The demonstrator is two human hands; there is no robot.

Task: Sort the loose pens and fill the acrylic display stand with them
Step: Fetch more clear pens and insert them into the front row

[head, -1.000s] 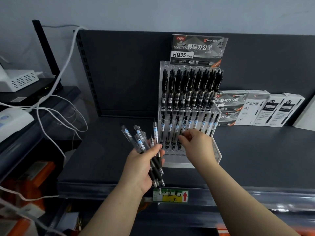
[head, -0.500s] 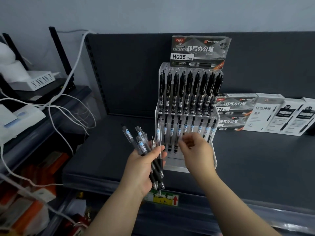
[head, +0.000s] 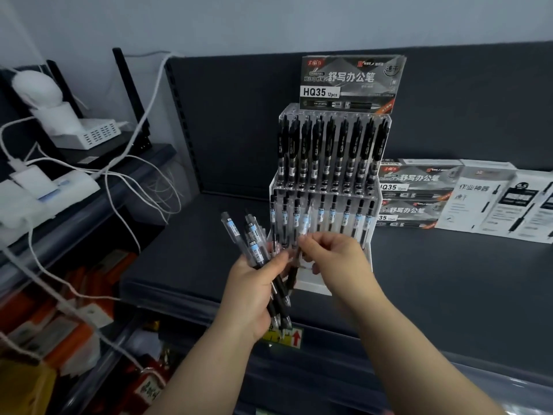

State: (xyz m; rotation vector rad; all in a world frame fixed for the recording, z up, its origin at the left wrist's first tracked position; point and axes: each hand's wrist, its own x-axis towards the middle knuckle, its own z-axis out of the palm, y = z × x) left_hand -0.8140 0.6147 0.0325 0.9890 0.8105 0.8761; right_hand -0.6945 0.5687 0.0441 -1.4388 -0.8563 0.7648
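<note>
Left hand (head: 254,295) grips pens (head: 254,244) | right hand (head: 335,262) pinches pen (head: 304,224) | boxes (head: 478,202) beside stand (head: 367,253)

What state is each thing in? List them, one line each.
Left hand: grips a bundle of pens, which fans upward.
Right hand: pinches a single pen beside the bundle.
Acrylic stand: upright; upper row full, lower row looks filled.
HQ35 box: closed, upright.

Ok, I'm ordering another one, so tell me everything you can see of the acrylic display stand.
The acrylic display stand is clear plastic with two stepped tiers, upright on the dark shelf. Black pens fill the upper tier; clear-barrelled pens stand in the lower. A pen box shows above its top. The right hand pinches a pen before it.
</note>
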